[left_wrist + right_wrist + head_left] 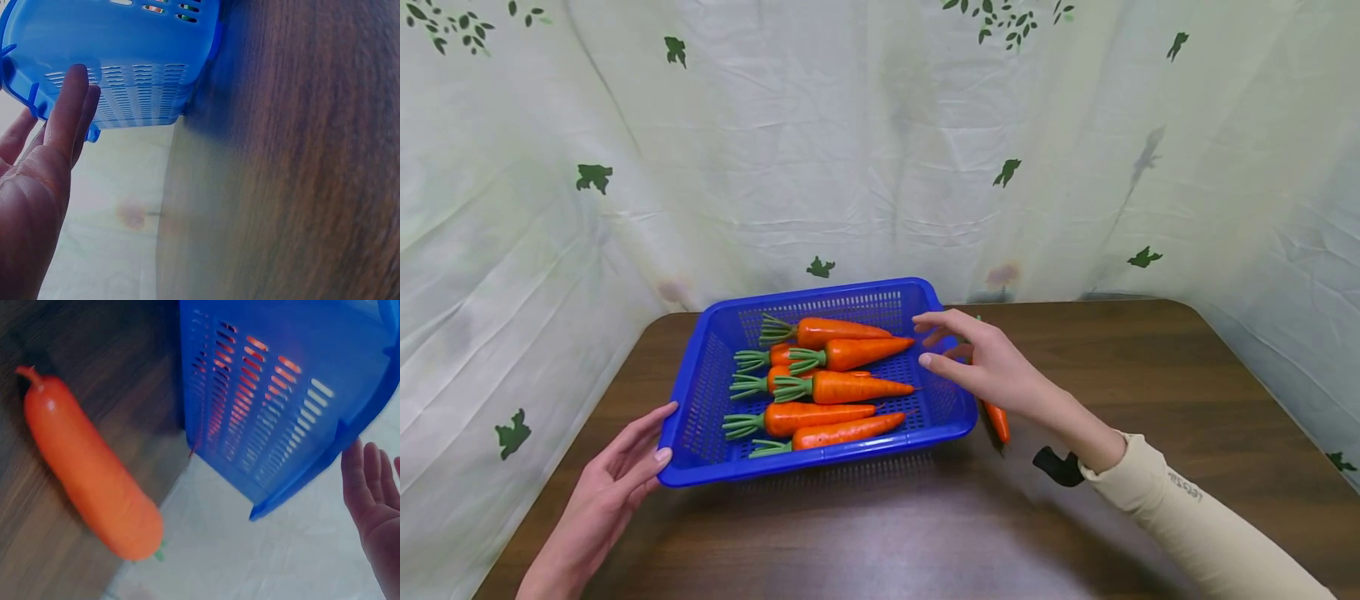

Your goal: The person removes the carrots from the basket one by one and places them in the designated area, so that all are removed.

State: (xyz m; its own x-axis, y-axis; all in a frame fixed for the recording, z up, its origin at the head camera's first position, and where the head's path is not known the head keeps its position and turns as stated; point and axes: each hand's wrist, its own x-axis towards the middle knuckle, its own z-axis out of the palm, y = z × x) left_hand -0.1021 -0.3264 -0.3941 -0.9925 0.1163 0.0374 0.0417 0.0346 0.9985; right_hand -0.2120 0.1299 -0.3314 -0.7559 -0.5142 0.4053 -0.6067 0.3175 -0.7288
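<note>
A blue plastic basket (951,427) with slotted walls holds several orange carrots (850,354) with green stems, most lying with tips to the right. My left hand (613,479) is at the basket's left rim, fingertips and thumb right at its edge. In the left wrist view its fingers (70,103) reach out straight along the basket's outer wall. My right hand (973,354) is by the right rim, fingers loosely bent and holding nothing. Beneath it, a single carrot (94,475) lies outside the basket, partly hidden by that hand in the head view.
The basket stands on a dark brown wooden table (865,533). Behind and at both sides hangs a pale curtain (820,167) with green leaf prints. A black wrist strap (1058,467) shows beside the cream right sleeve (1187,508).
</note>
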